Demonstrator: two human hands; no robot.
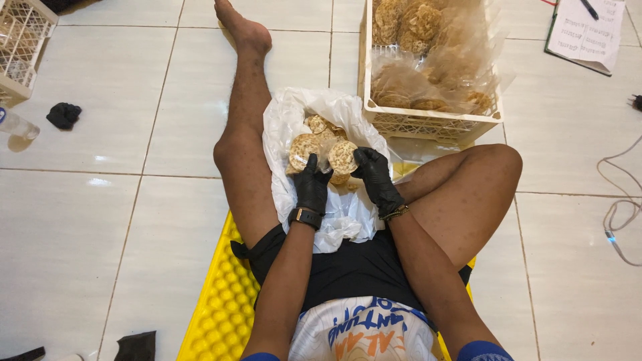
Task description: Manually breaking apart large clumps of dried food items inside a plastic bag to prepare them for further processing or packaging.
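Bottom centre of frame: yellow dimpled mat (217, 301) under the seated person, on white floor tiles (73, 220). Centre: white plastic bag (334, 220) spread across the lap between the legs, holding loose round crackers (319, 124) at its upper end. Clear packet of round crackers (321, 155), centre of frame, held up over the bag between both hands, with two beige discs showing side by side. Left hand (311, 187), black glove, watch at wrist: fingers curled closed on the lower left part of the packet. Right hand (376, 177), black glove, bracelet at wrist: fingers closed on the packet's right edge beside the right-hand disc. Upper centre-right, just beyond the hands and touching the bag's edge: white lattice crate (428, 124) filled with bagged crackers. Upper left corner: second white crate (23, 47); below it a clear bottle (17, 125) and a black crumpled cloth (63, 115). Upper right: paper sheet with pen (588, 30). Right edge: white cable (618, 214). Nothing lies between hands and packet.
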